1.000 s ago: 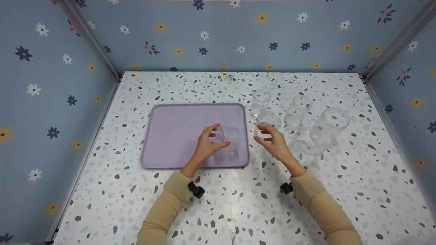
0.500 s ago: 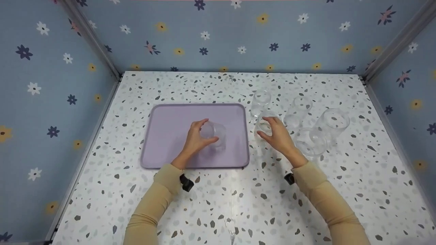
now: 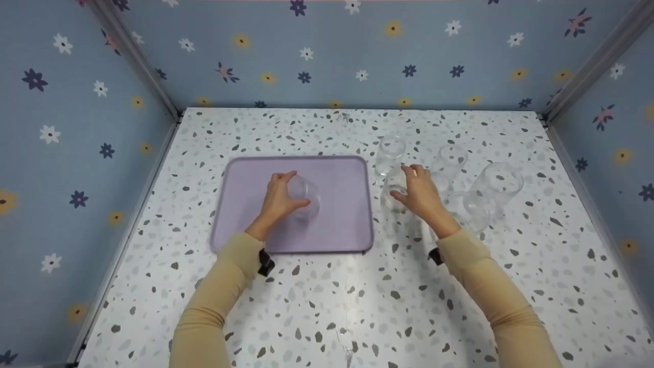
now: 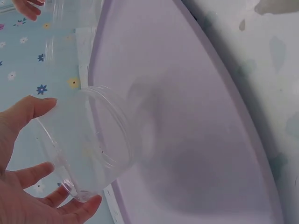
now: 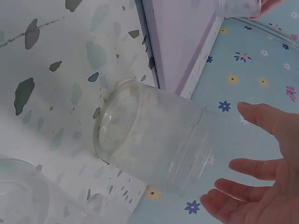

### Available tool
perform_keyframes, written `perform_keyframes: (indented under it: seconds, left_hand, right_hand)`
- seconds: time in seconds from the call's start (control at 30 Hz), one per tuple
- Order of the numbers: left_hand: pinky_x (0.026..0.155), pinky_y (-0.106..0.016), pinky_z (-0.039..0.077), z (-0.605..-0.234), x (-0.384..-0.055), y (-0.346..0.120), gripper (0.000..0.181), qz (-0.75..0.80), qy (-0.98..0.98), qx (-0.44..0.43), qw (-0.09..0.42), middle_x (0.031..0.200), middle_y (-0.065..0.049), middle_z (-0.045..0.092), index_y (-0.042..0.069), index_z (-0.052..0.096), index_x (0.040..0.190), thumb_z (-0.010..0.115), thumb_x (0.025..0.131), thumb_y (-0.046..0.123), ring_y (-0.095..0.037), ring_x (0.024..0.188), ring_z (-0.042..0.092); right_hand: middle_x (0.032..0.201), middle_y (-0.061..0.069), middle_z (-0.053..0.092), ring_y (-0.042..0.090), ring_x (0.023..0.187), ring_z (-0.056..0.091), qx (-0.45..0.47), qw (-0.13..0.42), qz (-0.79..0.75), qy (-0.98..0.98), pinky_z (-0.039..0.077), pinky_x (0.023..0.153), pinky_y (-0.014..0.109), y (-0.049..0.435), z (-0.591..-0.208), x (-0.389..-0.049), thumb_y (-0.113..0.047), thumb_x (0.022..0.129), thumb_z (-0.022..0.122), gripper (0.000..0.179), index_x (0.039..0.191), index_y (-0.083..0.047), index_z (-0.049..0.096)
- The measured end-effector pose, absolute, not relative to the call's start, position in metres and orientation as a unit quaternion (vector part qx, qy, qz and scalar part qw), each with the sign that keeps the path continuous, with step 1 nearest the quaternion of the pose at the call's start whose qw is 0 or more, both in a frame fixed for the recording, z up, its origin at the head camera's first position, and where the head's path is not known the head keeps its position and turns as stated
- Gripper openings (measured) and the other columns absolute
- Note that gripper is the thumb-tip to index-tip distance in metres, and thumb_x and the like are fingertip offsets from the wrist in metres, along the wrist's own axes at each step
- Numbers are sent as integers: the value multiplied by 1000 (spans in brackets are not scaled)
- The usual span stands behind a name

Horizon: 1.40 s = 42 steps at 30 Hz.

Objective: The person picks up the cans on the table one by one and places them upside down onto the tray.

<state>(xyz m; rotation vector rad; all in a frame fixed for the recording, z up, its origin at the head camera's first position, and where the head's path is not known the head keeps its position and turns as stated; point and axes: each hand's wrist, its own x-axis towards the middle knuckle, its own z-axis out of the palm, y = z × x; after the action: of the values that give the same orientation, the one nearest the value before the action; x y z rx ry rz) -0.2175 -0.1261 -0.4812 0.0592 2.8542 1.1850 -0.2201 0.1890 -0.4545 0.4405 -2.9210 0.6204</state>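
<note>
Clear plastic-looking cup (image 4: 96,135), held by the person's left hand (image 3: 278,198) over a lilac tray (image 3: 337,232). The thumb and fingers are curled round the cup near its mouth, so the grip is as wide as the cup itself. The cup's base faces the tray; I cannot tell whether it touches the surface.

The tray is rectangular with rounded corners and a low raised rim. It lies on a white worktop (image 3: 317,306) speckled with grey, green and brown flecks, a little left of centre.

To the right of the tray, the right hand (image 3: 423,195) is spread wide beside a second cup (image 5: 156,135), also clear. That cup stands upright on the worktop, just beside the tray's right edge. The right wrist view shows a gap between its mouth and the spread thumb and fingers, which hold nothing.

More see-through cups stand around this hand: a narrow cup (image 3: 391,153) behind the second one, another slim cup (image 3: 452,156) beyond the fingers, a tall cup (image 3: 498,184) farther right, and a broad cup (image 3: 472,212) beside the right wrist, partly hidden by it.

Both arms wear tan sleeves (image 3: 225,281). Blue walls (image 3: 337,56) patterned with white, yellow and navy flowers surround the worktop.
</note>
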Motion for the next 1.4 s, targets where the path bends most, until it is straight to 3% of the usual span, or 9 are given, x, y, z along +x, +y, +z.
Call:
perform_keyframes:
  seconds: [0.3,0.73,0.9,1.4]
  left_hand:
    - [90,-43,36,-477,-230,-146,78,340,940,-19,25,123,-20,35,3,40,132,76,66,22,-34,113,35]
    - [90,-47,35,-471,-245,-166,80,314,947,-64,33,124,-24,33,3,37,134,75,66,25,-36,113,34]
    - [91,-48,34,-466,-251,-174,81,304,949,-74,35,128,-25,30,3,36,135,75,67,25,-38,115,32]
    - [95,-50,28,-460,-264,-198,81,285,952,-104,45,126,-29,29,-2,33,134,73,69,23,-41,116,31]
  right_hand:
    - [123,30,35,44,108,35,101,26,168,-980,38,80,53,189,-457,-231,-30,74,71,73,127,7,38]
    - [130,31,27,48,116,28,69,-75,172,-980,33,87,57,188,-457,-247,-39,72,71,89,134,7,25]
    - [130,31,29,47,115,31,68,-110,171,-977,33,90,54,185,-454,-251,-39,76,68,87,134,8,25]
    - [121,30,39,44,104,44,87,-108,136,-981,39,85,50,184,-450,-254,-37,72,72,81,129,9,37]
